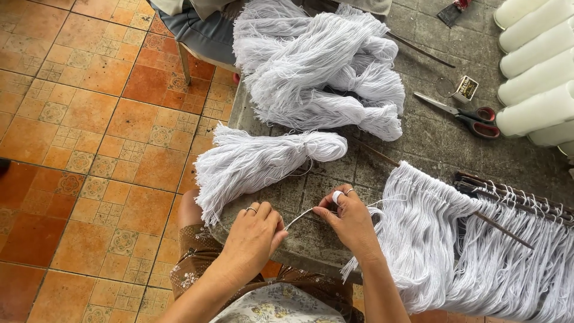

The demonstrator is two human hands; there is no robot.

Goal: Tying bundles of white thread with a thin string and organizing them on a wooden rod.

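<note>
My left hand (pixel 252 236) and my right hand (pixel 348 220) pinch the two ends of a short stretch of white yarn strands (pixel 299 216), held taut between them over the grey table edge (pixel 311 251). A ring sits on a finger of each hand, and the right fingertip wears a white wrap. Just above the hands lies a tied bundle of cut white yarn (pixel 257 162). To the right, white yarn loops (pixel 430 239) hang from a thin dark stick (pixel 502 230).
A big heap of white yarn skeins (pixel 323 66) fills the table's far side. Red-handled scissors (pixel 469 116), a small box (pixel 465 88) and white rolls (pixel 535 66) lie at the right. A chair (pixel 197 36) stands on the orange tiled floor (pixel 78 149).
</note>
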